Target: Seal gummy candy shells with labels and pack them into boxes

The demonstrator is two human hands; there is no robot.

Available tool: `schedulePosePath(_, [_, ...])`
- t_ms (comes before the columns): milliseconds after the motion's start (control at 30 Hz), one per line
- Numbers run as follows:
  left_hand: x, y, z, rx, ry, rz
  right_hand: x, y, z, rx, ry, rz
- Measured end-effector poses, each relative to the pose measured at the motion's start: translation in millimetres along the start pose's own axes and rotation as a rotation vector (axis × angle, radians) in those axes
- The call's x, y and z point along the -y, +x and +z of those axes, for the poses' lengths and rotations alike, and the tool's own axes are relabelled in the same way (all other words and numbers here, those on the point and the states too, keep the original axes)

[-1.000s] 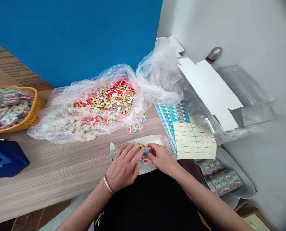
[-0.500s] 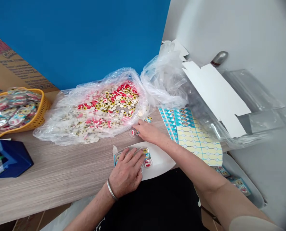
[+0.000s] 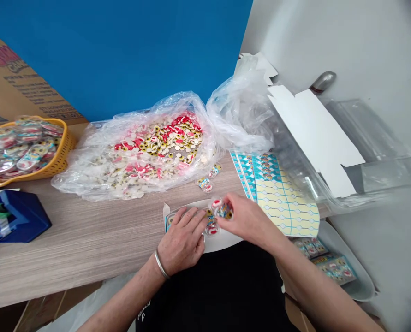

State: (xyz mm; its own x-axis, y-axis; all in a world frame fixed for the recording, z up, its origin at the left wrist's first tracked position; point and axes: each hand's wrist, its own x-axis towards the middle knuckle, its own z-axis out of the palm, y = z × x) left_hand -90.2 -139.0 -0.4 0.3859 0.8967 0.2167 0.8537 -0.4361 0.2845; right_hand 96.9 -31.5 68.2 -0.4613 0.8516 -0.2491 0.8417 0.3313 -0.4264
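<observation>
A: Right hand (image 3: pixel 248 221)?
B: Narrow pinch on a glossy, round-lobed clear blister capsule (image 3: pixel 222 209), just above a white card (image 3: pixel 226 242).
A: Left hand (image 3: pixel 181 244)?
B: Wide, flat on a rigid clear plastic tray (image 3: pixel 169 220), over a woodgrain tabletop (image 3: pixel 87 240).

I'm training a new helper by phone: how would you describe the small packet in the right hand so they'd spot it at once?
Start at the wood-grain table and find the white card near its front edge, with the left hand resting on it. Just above the card, the right hand holds a small clear packet of red and yellow pieces. It is held up off the card, while similar packets lie on the table.
</observation>
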Motion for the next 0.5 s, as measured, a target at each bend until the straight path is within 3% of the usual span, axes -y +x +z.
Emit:
schedulePosePath(167, [0,0,-1.1,-0.068,-0.04,-0.027,-6,-16,43,-0.012,0.136,0.135])
schedulePosePath(300, [-1,1,-2.0,-0.038,-0.012,-0.018,-5,-16,63,-0.039,0.235,0.077])
schedulePosePath(400, [-1,1,-2.1,-0.012,0.021,0.001,-4,-19,62,-0.016,0.249,0.039])
schedulePosePath(500, [0,0,-2.0,-0.001,0.023,-0.003,-4,-14,43,-0.013,0.155,0.017])
